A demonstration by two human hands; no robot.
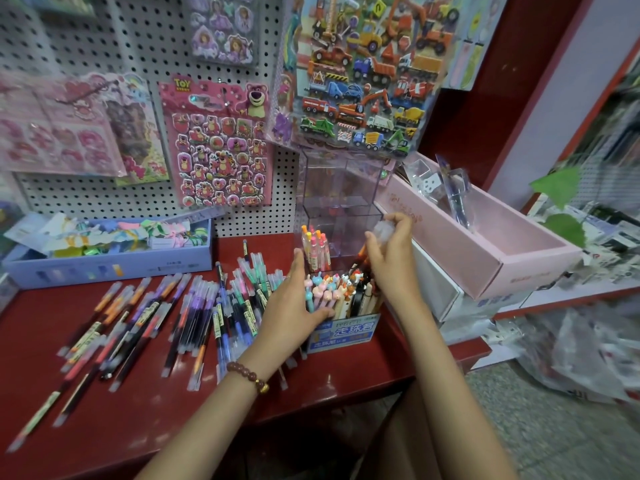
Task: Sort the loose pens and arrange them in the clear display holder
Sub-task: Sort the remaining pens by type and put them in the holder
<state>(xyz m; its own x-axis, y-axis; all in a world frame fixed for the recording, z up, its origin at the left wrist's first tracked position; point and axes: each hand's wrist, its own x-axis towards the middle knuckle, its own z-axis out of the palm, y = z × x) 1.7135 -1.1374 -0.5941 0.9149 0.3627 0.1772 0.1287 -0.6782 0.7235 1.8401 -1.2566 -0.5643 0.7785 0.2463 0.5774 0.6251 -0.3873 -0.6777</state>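
Loose pens (pixel 194 313) show purple, orange, pink and teal against a dark red counter (pixel 145 403); the clear display holder (pixel 341 199) carries a faint lilac tint. One box is pale blue (pixel 104 263) and the pink box (pixel 485 251) is pastel (the pegboard (pixel 104 39) is white, dotted with dark holes). A pink sticker sheet (pixel 218 150) bears magenta bears, and one orange pen (pixel 362 251) has a frosted white cap.

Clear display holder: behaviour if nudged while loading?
Probably rigid: the clear display holder looks like hard plastic with straight walls. Likely light and apt to slide on the smooth red shelf, since only a few pens stand in it. Its tall back tier may make it tippy.
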